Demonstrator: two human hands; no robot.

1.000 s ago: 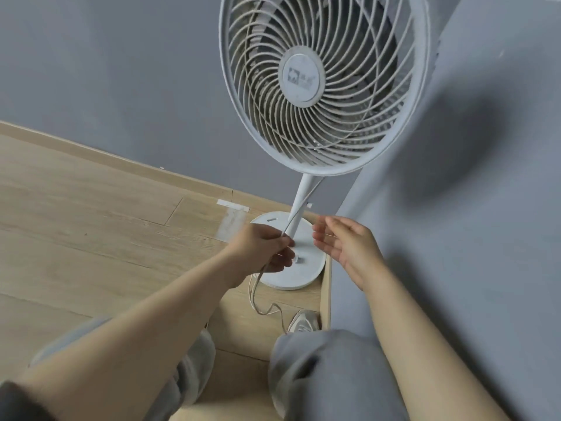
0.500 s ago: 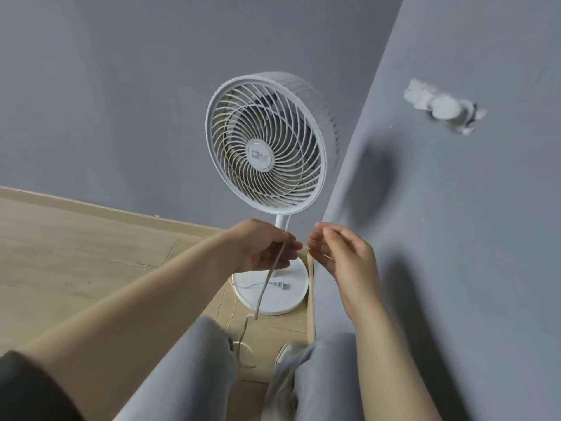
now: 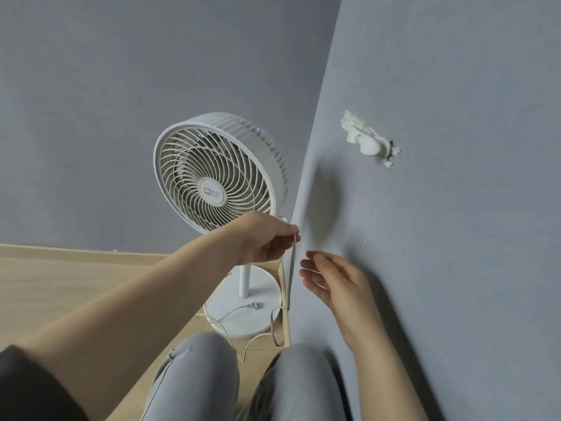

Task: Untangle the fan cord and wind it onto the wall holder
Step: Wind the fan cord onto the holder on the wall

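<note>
Left grip (image 3: 264, 238) pinches the cord (image 3: 292, 268), which hangs toward 6 o'clock; right grip (image 3: 331, 278) is spread, empty. Loops at the fan base (image 3: 243, 314) may snag when lifted to the wall holder (image 3: 368, 141), 2 o'clock.

Vertical white cord (image 3: 291, 268); white wall holder (image 3: 368, 145)

Round badge (image 3: 213, 192) at the grille centre of the fan (image 3: 194, 159): small dark square logo with pale characters beside it. Too blurred to read. No legible text, number or sign elsewhere.
</note>
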